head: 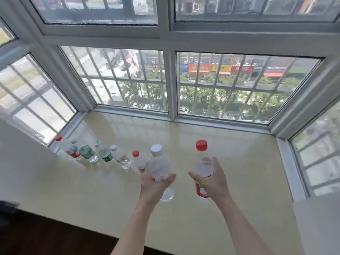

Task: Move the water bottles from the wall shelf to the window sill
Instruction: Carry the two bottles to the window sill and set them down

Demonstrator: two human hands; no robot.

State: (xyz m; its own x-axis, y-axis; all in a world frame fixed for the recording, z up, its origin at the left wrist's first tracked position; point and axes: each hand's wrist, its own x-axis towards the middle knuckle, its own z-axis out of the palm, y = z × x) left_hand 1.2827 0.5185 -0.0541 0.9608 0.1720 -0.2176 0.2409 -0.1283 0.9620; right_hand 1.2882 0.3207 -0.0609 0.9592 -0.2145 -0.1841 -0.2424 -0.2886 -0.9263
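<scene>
Clear plastic, left grip (156, 185) clasping white-capped bottle (158, 162), right grip (213, 181) clasping red-capped bottle (202, 163), glossy sill (230, 148)

Clear plastic bottles (160, 168) on a glossy, smooth cream sill (230, 153).

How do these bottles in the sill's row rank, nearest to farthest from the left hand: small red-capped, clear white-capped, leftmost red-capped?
1. The small red-capped bottle, just beside the left hand.
2. The clear white-capped bottle, mid-row.
3. The leftmost red-capped bottle, by the window corner.

Base of small red-capped bottle (139, 161) behind left hand (153, 186)
</scene>
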